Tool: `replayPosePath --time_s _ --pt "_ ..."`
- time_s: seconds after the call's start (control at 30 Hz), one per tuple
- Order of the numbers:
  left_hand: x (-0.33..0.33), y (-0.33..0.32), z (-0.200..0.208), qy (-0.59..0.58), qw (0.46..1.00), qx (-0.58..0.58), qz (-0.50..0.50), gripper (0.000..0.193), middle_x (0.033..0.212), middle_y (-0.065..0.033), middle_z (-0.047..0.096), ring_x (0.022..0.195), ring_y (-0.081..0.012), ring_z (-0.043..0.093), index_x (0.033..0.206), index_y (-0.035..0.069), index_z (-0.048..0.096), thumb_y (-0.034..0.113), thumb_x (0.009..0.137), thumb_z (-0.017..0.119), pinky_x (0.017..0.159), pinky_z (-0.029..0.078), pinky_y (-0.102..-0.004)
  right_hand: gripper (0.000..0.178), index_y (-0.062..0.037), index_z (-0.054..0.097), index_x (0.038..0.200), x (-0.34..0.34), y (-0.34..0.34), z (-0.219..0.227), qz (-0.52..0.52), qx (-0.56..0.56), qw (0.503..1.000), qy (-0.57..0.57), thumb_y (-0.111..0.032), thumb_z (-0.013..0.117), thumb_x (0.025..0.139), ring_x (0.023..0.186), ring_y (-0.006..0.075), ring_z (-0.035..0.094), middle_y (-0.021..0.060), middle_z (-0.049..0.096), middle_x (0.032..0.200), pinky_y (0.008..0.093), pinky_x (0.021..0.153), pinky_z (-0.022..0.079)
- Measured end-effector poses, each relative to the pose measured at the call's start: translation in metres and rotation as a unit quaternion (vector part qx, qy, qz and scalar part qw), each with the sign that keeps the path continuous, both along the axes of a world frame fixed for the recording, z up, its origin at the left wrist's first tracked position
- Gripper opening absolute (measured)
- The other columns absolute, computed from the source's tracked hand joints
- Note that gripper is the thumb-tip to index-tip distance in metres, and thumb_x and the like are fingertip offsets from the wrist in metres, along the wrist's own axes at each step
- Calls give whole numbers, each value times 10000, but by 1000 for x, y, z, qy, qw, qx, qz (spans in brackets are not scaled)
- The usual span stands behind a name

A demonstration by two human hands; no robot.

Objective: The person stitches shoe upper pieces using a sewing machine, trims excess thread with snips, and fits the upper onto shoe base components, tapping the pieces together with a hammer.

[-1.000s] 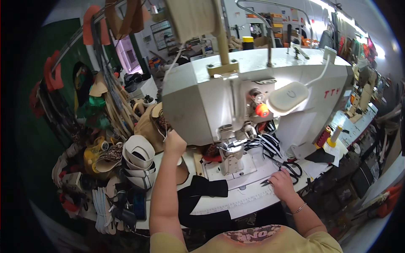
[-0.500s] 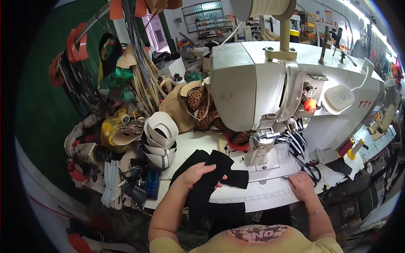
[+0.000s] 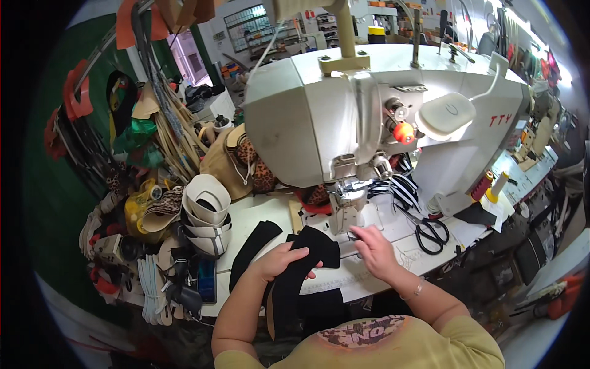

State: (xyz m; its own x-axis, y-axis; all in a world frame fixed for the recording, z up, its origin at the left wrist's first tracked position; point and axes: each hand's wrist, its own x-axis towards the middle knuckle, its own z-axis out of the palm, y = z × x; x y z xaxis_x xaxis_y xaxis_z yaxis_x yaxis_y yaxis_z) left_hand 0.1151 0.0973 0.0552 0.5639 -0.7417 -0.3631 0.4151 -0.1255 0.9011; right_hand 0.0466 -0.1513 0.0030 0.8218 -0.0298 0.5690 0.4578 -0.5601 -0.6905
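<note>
My left hand (image 3: pixel 284 261) is closed around a strip of black fabric (image 3: pixel 314 246), thumb on top and fingertips showing at its right side. The strip's lower part hangs off the table's front edge toward me. My right hand (image 3: pixel 376 252) is just right of the strip's end, in front of the sewing machine (image 3: pixel 295 123). Its fingers are pinched together, with a small dark tip at them that I cannot make out. Another black fabric piece (image 3: pixel 253 245) lies flat to the left. More black fabric (image 3: pixel 321 302) hangs over the front edge.
Black-handled scissors (image 3: pixel 431 236) lie right of the machine's needle area, near striped strips (image 3: pixel 402 192). Thread cones (image 3: pixel 496 187) stand farther right. White rolled bands (image 3: pixel 206 212), a phone (image 3: pixel 207 280) and a bundle of white cords (image 3: pixel 153 286) crowd the left side.
My right hand has moved from the table's right front edge in and left, close to the fabric and needle area. My left hand keeps its hold. The whole view has turned to the right.
</note>
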Motion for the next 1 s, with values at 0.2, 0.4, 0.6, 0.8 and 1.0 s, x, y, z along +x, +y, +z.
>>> replayPosePath --time_s 0.2,0.4,0.6,0.8,1.0 --pt "-8 -10 -4 -7 999 28 -33 351 1027 -123 628 781 -202 652 1222 13 483 231 947 492 709 530 -303 258 -38 626 1096 20 20 15 77 30 996 22 -150 591 867 673 238 583 112 589 756 310 633 471" --pt "-9 -15 -8 -10 998 45 -47 356 1037 -131 626 796 -211 651 1227 14 479 228 943 496 722 528 -306 232 -28 656 1019 29 28 12 98 60 993 14 -181 628 848 688 236 633 127 650 833 306 630 504" --pt "-8 -20 -9 -20 997 41 -57 359 1045 -145 623 810 -219 649 1229 4 477 217 941 495 731 532 -316 204 -18 671 942 30 21 16 127 102 982 90 -195 643 843 685 187 643 133 662 817 287 617 503" --pt "2 -18 -9 -124 985 99 -62 337 992 -118 647 794 -187 647 1188 -3 511 222 937 493 720 522 -295 179 -5 645 983 29 17 -6 89 227 964 108 -119 640 844 661 73 571 44 642 767 224 596 464" --pt "70 -34 48 -770 568 273 102 377 1145 -158 558 1132 -305 501 1098 59 576 241 782 670 927 390 -443 206 -19 619 1020 20 7 -25 38 193 964 178 -52 648 819 577 54 442 -41 536 667 228 540 405"
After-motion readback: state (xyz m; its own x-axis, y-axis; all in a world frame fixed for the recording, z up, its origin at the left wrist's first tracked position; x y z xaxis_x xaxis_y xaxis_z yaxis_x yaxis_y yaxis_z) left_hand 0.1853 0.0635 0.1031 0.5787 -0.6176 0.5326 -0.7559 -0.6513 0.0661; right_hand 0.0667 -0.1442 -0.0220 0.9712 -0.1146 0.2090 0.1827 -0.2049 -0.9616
